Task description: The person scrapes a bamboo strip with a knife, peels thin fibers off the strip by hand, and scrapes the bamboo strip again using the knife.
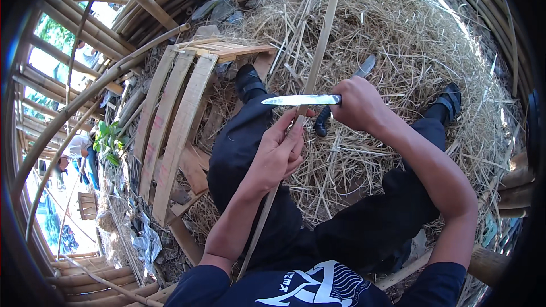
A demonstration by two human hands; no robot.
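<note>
My left hand is closed round a long, flat bamboo strip, which runs from near my waist up and away over the ground. In my right hand is a knife, gripped by its dark handle. Its bright blade points left and lies across the strip, just beyond my left fingers. Whether the edge bites into the strip cannot be made out. Beyond my right hand a second blade lies on the shavings, and a dark curved handle shows below it; my hand hides the part between.
Pale bamboo shavings cover the ground around my outstretched legs. A slatted wooden crate stands close on my left. Bamboo poles form a fence at the far left. Past it, a person is partly visible.
</note>
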